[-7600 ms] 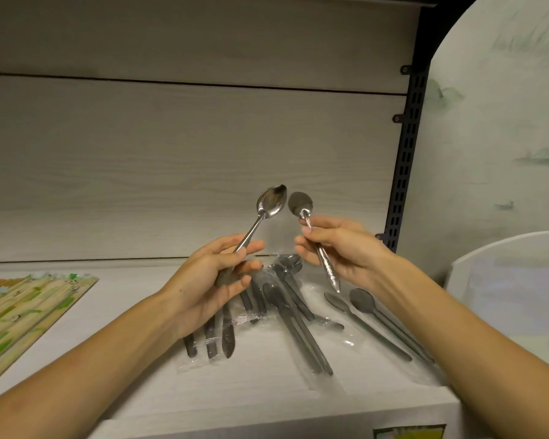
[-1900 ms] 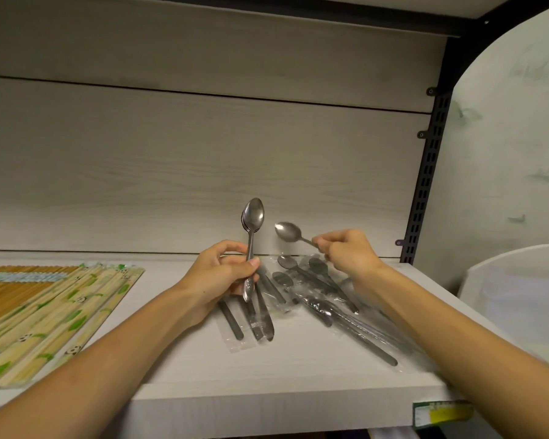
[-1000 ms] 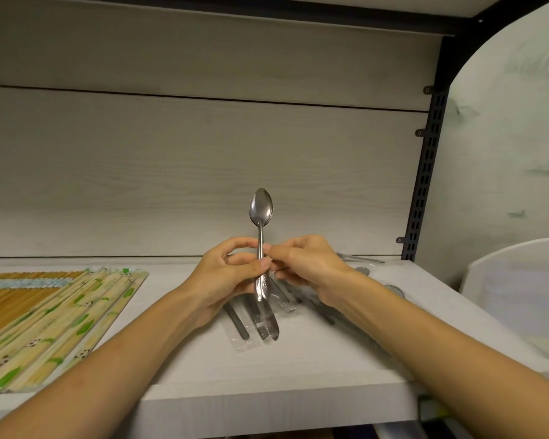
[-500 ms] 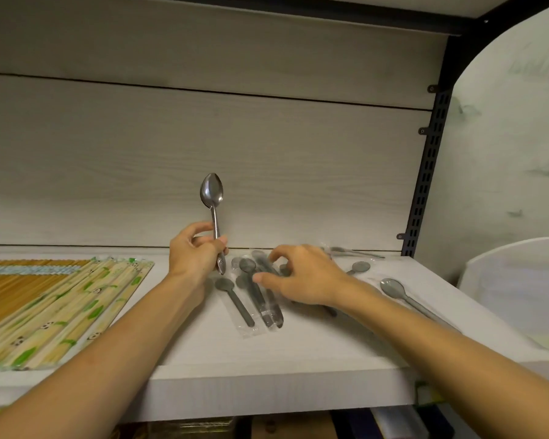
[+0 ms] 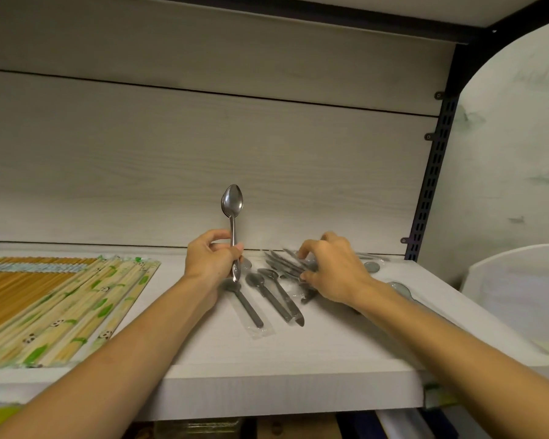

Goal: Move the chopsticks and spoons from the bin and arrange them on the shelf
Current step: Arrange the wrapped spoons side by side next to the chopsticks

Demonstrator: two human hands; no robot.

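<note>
Both forearms reached forward over the front edge of the white shelf (image 5: 298,372), the left from the lower left and the right from the lower right, and the hands stayed apart near the back board.

The left hand (image 5: 208,261) was raised a little above the shelf, its fingers curled round the lower handle of a bare metal spoon (image 5: 232,217). The spoon stood nearly upright, bowl at the top and clear of the fist, with the handle's end sticking out below the hand, just above the wrapped spoons lying there.

The right hand (image 5: 330,269) was lower, back upward, fingers bent down into a blurred bunch of wrapped cutlery (image 5: 287,264) at the rear of the shelf. The thumb and fingertips seemed to pinch it, though the blur made the grip hard to judge.

Between the hands, three dark spoons in a clear wrapper (image 5: 267,299) lay flat, bowls toward the back. Another spoon (image 5: 400,288) lay near the right wrist. Packs of chopsticks (image 5: 54,302) covered the left part of the shelf, side by side. A white bin (image 5: 520,280) stood to the right, beside the shelf.
</note>
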